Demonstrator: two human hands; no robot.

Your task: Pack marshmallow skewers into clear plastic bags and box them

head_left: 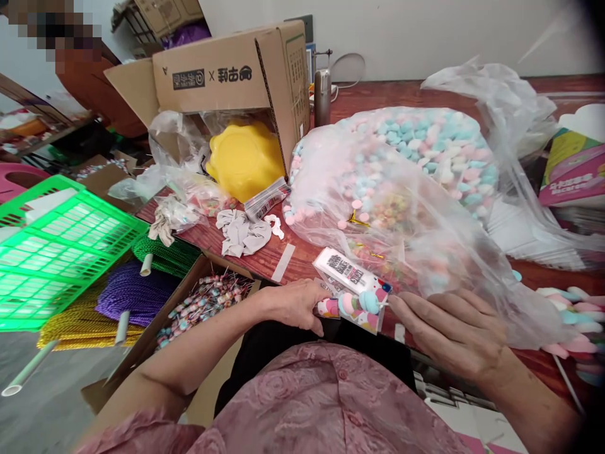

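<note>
A marshmallow skewer [357, 302] with pink and pale blue pieces lies sideways between my two hands at the table's front edge. My right hand [449, 328] pinches its white stick at the right end. My left hand [300, 306] is closed around a small printed wrapper [328, 308] at the skewer's left end; whether the skewer is inside it, I cannot tell. Just behind them lies a stack of printed wrappers [350, 274], white with black lettering. A large clear bag of marshmallows [406, 145], pink, blue and white, spreads over the table behind my right hand.
An open carton [212, 82] with a yellow tub [246, 157] stands at the back left. Finished skewers [203, 302] fill a box left of my lap. A green basket [70, 233] rests over twisted cords. Loose marshmallows [574, 315] lie at right; a metal flask [322, 98] stands behind.
</note>
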